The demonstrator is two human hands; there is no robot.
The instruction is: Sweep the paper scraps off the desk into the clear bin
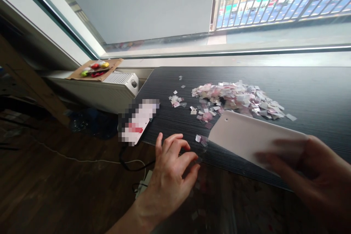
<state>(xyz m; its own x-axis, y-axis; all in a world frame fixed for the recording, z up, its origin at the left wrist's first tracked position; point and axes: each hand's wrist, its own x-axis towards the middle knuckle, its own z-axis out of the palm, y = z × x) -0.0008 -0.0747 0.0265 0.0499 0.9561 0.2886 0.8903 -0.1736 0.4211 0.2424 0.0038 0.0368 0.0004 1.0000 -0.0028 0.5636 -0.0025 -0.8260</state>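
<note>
The dark table (pixel 315 91) spreads toward 3 o'clock, its surface running on past the heap; its left edge stops near the radiator (pixel 116 88) at 9 o'clock, and its near edge passes under the white board (pixel 255 131). The heap of scraps (pixel 236 97) lies on the table at 11 o'clock from the board. The right hand (pixel 315 175), at 4 o'clock, grips the board's near end, tilted. The left hand (pixel 175 164), at 6 o'clock, is half open, fingers bent, beside a few loose scraps (pixel 201 139); contact is unclear.
</note>
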